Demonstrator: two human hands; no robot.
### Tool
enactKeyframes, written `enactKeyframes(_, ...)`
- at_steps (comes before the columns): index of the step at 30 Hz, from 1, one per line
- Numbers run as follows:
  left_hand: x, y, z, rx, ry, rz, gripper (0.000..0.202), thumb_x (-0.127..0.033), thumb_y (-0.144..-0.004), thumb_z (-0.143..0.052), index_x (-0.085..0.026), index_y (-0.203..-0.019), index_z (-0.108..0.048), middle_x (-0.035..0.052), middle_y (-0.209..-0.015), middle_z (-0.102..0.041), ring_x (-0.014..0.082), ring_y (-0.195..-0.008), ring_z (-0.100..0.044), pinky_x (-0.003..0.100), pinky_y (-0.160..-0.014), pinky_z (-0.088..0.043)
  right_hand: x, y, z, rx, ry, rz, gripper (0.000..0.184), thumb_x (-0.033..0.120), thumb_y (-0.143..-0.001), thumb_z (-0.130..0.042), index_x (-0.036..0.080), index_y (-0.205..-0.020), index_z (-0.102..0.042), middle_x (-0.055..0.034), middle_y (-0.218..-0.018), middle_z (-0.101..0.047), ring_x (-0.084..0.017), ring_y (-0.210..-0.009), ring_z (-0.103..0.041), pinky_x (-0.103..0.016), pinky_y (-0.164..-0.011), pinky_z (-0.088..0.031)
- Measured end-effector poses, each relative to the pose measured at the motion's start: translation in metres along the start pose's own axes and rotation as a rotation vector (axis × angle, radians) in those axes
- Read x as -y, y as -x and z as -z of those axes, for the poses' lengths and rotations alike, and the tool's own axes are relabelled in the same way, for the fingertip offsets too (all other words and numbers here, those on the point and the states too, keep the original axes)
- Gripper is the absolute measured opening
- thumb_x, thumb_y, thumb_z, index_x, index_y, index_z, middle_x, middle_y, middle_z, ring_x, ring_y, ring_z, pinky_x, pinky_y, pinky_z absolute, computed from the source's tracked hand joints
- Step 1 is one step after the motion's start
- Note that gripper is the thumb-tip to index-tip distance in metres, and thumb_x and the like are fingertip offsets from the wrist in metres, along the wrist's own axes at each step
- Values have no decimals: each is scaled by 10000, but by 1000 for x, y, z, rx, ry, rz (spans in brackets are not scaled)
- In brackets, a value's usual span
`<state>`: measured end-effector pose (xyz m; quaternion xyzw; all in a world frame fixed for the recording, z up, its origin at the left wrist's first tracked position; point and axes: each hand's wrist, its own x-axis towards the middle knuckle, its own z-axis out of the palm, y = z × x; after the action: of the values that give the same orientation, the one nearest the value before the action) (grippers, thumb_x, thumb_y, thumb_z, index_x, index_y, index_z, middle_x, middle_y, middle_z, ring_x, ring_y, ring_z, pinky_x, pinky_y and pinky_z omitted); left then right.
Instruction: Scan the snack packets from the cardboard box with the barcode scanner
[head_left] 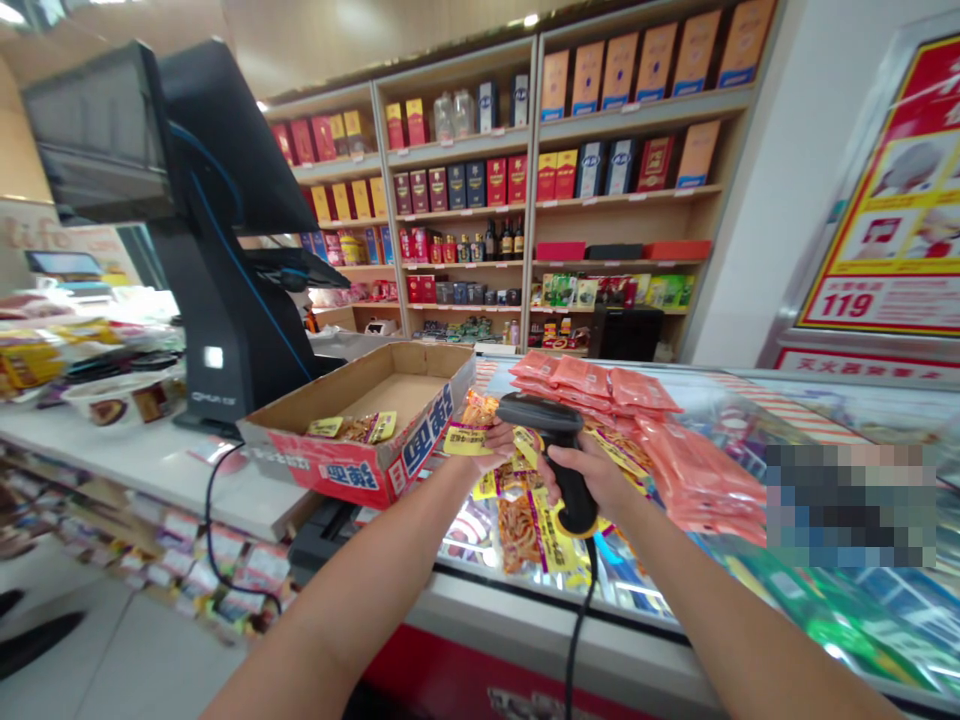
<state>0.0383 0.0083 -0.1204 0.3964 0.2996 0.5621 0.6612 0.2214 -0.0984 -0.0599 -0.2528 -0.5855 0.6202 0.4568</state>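
Note:
My right hand [589, 470] is closed around the grip of a black handheld barcode scanner [574, 490], its head pointing left and a cable hanging down over the counter edge. To the left, my left hand [487, 448] holds a small yellow-labelled snack packet [465, 440], with the fingers partly behind the scanner head. Below both hands, several similar snack packets [520, 530] lie on the glass counter [469, 545]. At left stands an open cardboard box [352, 480] with a few of the same packets [364, 428] inside.
Stacks of orange-pink packets [697, 470] lie to the right, with green packages [795, 580] nearer. A black point-of-sale terminal [225, 250] stands left behind the box. Shelves of boxed bottles [465, 187] line the back wall. A cable [211, 540] loops off the left counter.

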Motion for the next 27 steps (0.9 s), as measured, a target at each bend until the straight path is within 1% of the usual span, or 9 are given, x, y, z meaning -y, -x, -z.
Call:
enactKeyframes(4,-2,-1,-1,-67,7,6,399,-427,-937,-447,-201,-615,-380,-32,-503,-236,82,-410,-187,277,-472,-260,1,0,-1,-9,-3,2,309,404,-667,-732,193,-791,-543,29,-546,-587,-113,-399,-540,-232,-413,-470)
enactKeyframes(9,-10,7,-11,-32,-11,-8,443,-444,-947,-442,-193,-597,-338,-42,-512,-193,67,-407,-144,237,-428,-227,1,0,-1,-34,12,26,311,418,-668,-724,196,-780,-538,24,-560,-585,-114,-410,-537,-231,-404,-462)
enactKeyframes(13,-21,13,-21,-9,52,14,368,-297,-957,-425,-186,-608,-381,-48,-504,-207,62,-392,-135,210,-405,-209,0,-2,1,-55,-11,16,320,425,-663,-731,204,-783,-533,26,-569,-590,-118,-413,-538,-238,-399,-469)
enactKeyframes(16,-37,16,-34,-38,122,59,322,-182,-933,-394,-175,-614,-439,-38,-485,-294,60,-371,-198,198,-394,-253,4,-6,2,-99,-40,16,335,433,-650,-750,203,-772,-538,35,-549,-582,-114,-400,-524,-233,-380,-460)
enactKeyframes(19,-62,19,-50,-158,199,9,268,-162,-932,-415,-162,-688,-526,6,-568,-502,80,-436,-437,205,-462,-408,14,-14,0,-154,-2,30,334,437,-648,-761,189,-724,-551,29,-547,-583,-107,-404,-524,-229,-384,-465)
enactKeyframes(21,-80,23,-57,-269,266,-79,230,-146,-944,-405,-149,-792,-579,42,-697,-617,103,-574,-579,214,-570,-498,23,-21,-4,-164,59,45,334,439,-648,-763,179,-689,-557,21,-543,-585,-110,-404,-533,-229,-382,-464)
enactKeyframes(22,-90,25,-59,-317,286,-130,226,-136,-949,-391,-145,-851,-594,55,-758,-651,112,-645,-619,215,-616,-519,28,-26,-8,-163,86,56,334,437,-646,-763,175,-675,-558,18,-537,-584,-112,-401,-537,-227,-378,-460)
enactKeyframes(24,-109,31,-55,-400,275,-231,224,-125,-948,-379,-148,-952,-602,70,-849,-686,126,-747,-656,216,-666,-537,36,-34,-18,-156,113,72,323,424,-640,-763,174,-668,-560,17,-531,-584,-116,-400,-541,-229,-374,-459)
enactKeyframes(27,-136,41,-37,-509,216,-390,248,-124,-930,-394,-181,-1078,-585,71,-953,-699,149,-878,-675,249,-741,-554,44,-47,-38,-137,119,89,292,394,-633,-759,175,-690,-574,22,-525,-587,-116,-398,-535,-239,-385,-482)
